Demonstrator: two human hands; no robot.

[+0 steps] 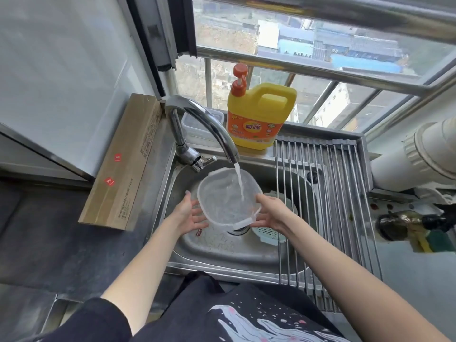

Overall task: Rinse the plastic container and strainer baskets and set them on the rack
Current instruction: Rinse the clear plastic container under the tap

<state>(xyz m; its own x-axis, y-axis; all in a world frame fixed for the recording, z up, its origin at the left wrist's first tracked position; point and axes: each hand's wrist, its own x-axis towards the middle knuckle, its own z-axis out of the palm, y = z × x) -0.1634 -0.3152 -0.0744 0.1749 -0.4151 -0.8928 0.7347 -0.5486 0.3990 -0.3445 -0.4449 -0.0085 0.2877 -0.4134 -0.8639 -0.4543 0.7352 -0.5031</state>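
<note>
Beside a high window, a steel sink (pixel 187 245) held the rinse: the plastic container (pixel 222 201) sat tilted under the tap's (pixel 209 124) stream, cupped between both hands. Left hand (pixel 190 215) fingers curled beneath its left rim; right hand (pixel 271 213) gripped the right rim. The rack (pixel 328 193) lay just right, nearer the right hand. A strainer basket (pixel 270 234) waited below.

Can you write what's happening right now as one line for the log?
step: rinsing | container: under running tap, over sink | left hand, right hand: holding container | rack: bare
</note>
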